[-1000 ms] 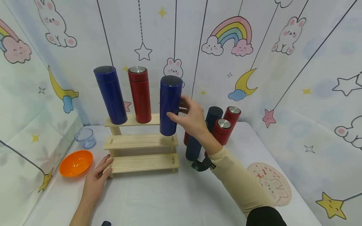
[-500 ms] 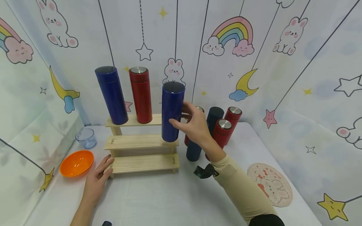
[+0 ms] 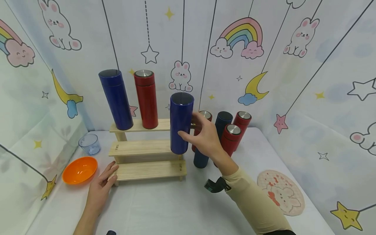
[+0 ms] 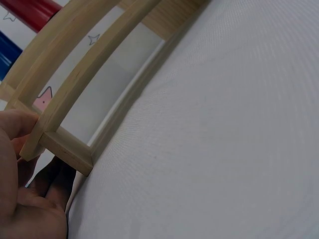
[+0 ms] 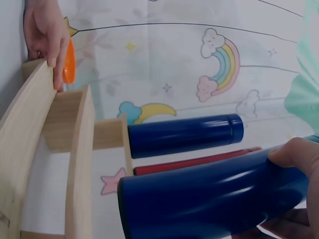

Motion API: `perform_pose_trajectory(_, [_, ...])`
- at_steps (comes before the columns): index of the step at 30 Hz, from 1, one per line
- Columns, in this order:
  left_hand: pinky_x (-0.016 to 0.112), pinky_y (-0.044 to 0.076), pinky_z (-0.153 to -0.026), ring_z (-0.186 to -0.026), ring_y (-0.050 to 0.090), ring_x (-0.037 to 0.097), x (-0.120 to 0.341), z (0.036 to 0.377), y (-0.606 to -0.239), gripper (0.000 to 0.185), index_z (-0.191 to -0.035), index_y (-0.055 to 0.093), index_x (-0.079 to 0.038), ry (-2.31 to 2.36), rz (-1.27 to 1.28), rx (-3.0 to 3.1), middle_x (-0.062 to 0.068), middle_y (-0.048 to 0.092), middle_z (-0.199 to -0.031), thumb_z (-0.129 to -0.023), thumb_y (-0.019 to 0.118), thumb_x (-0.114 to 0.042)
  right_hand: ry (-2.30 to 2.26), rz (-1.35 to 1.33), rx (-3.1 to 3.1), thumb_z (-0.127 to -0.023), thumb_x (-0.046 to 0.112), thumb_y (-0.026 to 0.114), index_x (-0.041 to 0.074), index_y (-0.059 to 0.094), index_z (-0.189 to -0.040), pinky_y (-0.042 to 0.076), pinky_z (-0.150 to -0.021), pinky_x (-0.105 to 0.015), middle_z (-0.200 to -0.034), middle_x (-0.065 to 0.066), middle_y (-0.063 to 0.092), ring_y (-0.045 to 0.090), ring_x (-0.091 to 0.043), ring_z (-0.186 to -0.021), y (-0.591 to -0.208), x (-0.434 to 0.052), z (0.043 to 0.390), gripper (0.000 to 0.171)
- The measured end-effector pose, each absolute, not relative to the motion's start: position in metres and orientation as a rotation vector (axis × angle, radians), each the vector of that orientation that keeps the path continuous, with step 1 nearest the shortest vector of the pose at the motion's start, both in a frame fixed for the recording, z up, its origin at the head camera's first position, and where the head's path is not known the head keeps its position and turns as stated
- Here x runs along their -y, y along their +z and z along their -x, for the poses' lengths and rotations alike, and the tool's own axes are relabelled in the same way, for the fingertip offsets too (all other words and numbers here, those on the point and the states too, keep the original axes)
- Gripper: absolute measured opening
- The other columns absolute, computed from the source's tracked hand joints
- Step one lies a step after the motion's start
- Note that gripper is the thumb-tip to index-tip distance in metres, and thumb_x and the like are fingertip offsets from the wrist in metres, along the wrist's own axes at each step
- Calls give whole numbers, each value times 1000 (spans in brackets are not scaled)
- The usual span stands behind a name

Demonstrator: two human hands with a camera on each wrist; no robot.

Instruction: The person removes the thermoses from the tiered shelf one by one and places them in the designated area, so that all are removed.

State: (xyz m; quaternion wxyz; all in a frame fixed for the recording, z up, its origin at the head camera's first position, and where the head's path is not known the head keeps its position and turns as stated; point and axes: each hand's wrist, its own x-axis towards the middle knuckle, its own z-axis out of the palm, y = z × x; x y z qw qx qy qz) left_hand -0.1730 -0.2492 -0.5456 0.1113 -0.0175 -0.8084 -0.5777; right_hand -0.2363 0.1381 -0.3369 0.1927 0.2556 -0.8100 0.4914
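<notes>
In the head view the right hand (image 3: 204, 137) holds a blue flask (image 3: 180, 120), thumb and fingers curled round it, at the right end of the wooden rack (image 3: 147, 170), while the left hand (image 3: 100, 188) is at its lower left corner. The left wrist view shows thumb and fingers gripping the lowest shelf's end near the white cloth (image 4: 214, 134). In the right wrist view the held flask's base points toward the rack, an orange bowl (image 5: 70, 62) beside the left hand.

Eight flasks (image 3: 181, 120), one rack (image 3: 151, 170), one bowl (image 3: 80, 170), one cup (image 3: 90, 145), one mat (image 3: 281, 192)
</notes>
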Motion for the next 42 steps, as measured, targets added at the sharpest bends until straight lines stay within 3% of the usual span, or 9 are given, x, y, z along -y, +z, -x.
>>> perform_pose_trajectory(13, [4, 36, -106, -157, 35, 10, 249, 175, -547, 42, -152, 62, -2, -1691, 58, 2370, 14, 46, -167, -112, 64, -15, 1366, -668, 2330, -90, 20, 89, 3, 60, -149, 61, -99, -51, -133, -13, 74, 74, -32, -116, -347, -146, 223, 67])
perform_pose_trajectory(22, [4, 36, -106, -155, 35, 3, 248, 174, -548, 43, -152, 62, -1, -1681, 74, 2372, 15, 45, -168, -112, 63, -17, 1360, -640, 2357, -90, 21, 89, 4, 60, -148, 61, -100, -47, -133, -11, 74, 73, -27, -117, -357, -150, 215, 67])
perform_pose_trajectory(28, [4, 36, -106, -151, 36, -4, 248, 173, -548, 43, -151, 62, -1, -1683, 63, 2372, 14, 46, -167, -112, 63, -19, 1388, -621, 2366, -90, 21, 91, 7, 60, -149, 60, -100, -52, -133, -11, 74, 73, -28, -120, -364, -153, 209, 68])
perform_pose_trajectory(42, [4, 36, -105, -154, 35, 1, 248, 172, -546, 44, -153, 61, -3, -1681, 28, 2393, 12, 45, -169, -113, 63, -22, 1414, -614, 2357, -90, 17, 91, 5, 61, -147, 59, -101, -56, -131, -12, 74, 73, -30, -118, -377, -159, 203, 66])
